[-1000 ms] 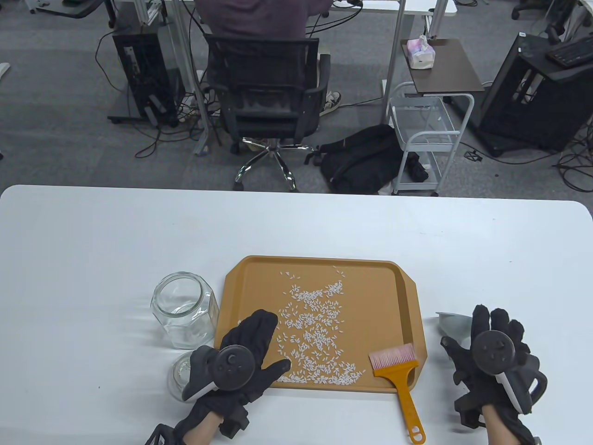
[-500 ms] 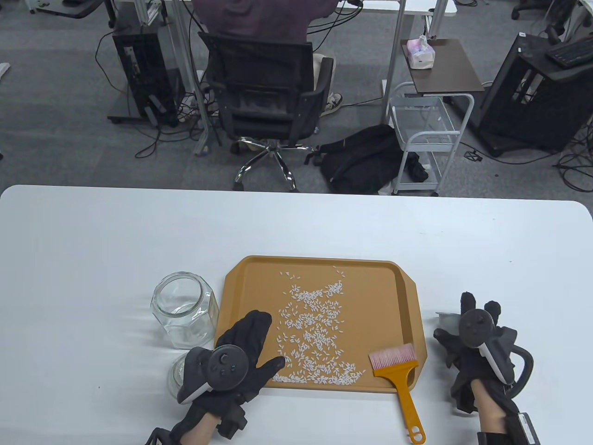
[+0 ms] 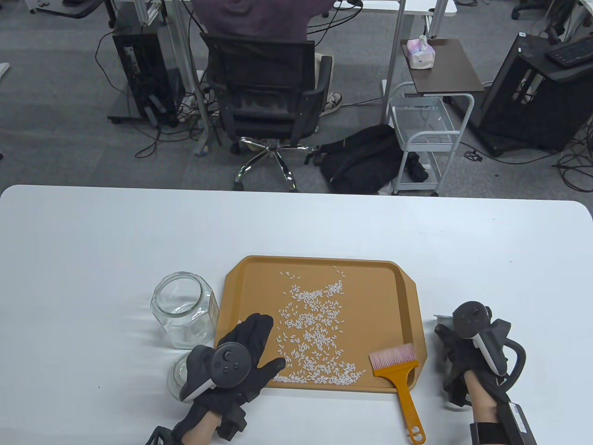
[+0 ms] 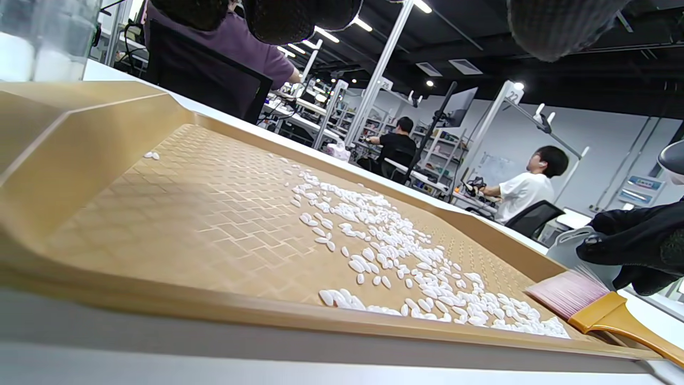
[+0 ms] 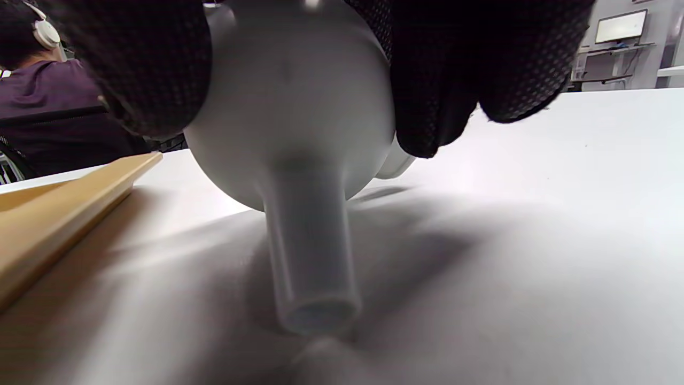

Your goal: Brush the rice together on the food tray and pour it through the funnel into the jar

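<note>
- Resting flat on the near-left corner of the tan rectangular plastic food tray [image 3: 407, 296], the gloved left hand [image 3: 241, 357] has straight fingers and holds nothing.
- Gloved right hand [image 3: 463, 352], right of the tray, curls its fingers [image 5: 144, 64] round the bowl of a white plastic funnel [image 5: 299, 139].
- White rice grains [image 3: 315, 333] lie scattered across the tray.
- Orange-handled brush with pink bristles [image 3: 398, 375] lies on the tray's near-right corner.
- Clear glass jar [image 3: 183, 308] stands left of the tray.

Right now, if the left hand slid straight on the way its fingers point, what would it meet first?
The left hand lies flat at the tray's near-left corner, fingers pointing up-right across the floor. Going on, they would likely first meet the scattered rice; how high they sit above the tray is unclear.
</note>
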Tool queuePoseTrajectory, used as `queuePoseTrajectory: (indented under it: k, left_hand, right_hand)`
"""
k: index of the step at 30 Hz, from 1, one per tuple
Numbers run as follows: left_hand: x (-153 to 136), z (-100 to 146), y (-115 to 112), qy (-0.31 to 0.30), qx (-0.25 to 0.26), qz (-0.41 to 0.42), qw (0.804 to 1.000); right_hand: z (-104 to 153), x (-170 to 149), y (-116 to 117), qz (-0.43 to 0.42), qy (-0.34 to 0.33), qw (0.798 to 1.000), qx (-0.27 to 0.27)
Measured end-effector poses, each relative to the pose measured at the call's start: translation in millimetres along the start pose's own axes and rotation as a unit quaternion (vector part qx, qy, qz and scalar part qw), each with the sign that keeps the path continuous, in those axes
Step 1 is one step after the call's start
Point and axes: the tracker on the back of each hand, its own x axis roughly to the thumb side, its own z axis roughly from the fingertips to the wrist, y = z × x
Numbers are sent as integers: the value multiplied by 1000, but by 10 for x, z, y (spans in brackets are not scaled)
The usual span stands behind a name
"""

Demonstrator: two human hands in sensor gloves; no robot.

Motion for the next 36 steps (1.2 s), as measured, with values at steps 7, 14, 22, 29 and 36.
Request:
queuePoseTrajectory:
  k: [7, 14, 22, 29, 36]
  left_hand:
    - [-14, -9, -7, 2, -6, 4, 1000]
    - [30, 4, -7, -23, -1, 31, 999]
    - [150, 22, -30, -67, -5, 63, 996]
    - [160, 11, -58, -77, -20, 109, 991]
    - [134, 6, -36, -81, -22, 132, 988]
  right_hand:
    - [211, 269, -445, 0, -69, 996, -65]
    - [793, 899, -827, 22, -226, 963, -142]
    - [1520, 1620, -685, 15, -398, 911, -110]
    - [1851, 1948, -374, -19, -475, 879, -45]
    - [1858, 1948, -332, -62, -482, 874, -24]
